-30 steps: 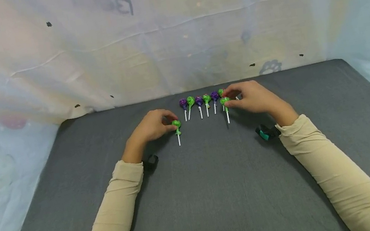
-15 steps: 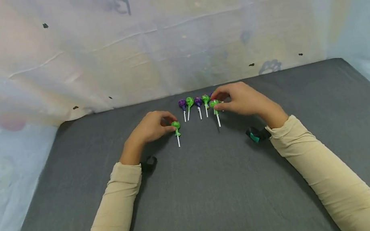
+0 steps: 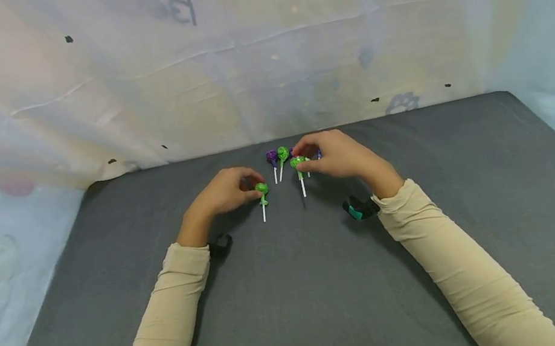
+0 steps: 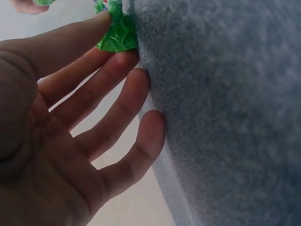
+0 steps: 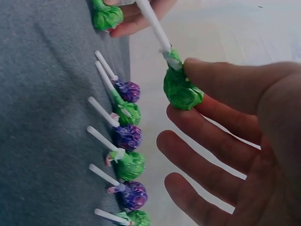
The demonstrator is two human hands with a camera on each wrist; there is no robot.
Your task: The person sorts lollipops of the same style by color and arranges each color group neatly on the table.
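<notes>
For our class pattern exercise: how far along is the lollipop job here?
Done: a row of six lollipops lies on the grey table, purple and green alternating. In hand: the left hand pinches one green lollipop beside the row; the right hand holds another green lollipop over it. Left: probably placing those two.

Green wrappers with a scale-like pattern are seen on the two held lollipops (image 3: 261, 188) (image 5: 181, 89). Purple and green wrappers alternate along the row of lollipops (image 5: 124, 141), all on white sticks. The tabletop (image 3: 329, 286) is covered in plain grey; beige sleeves (image 3: 170, 319) are worn.
</notes>
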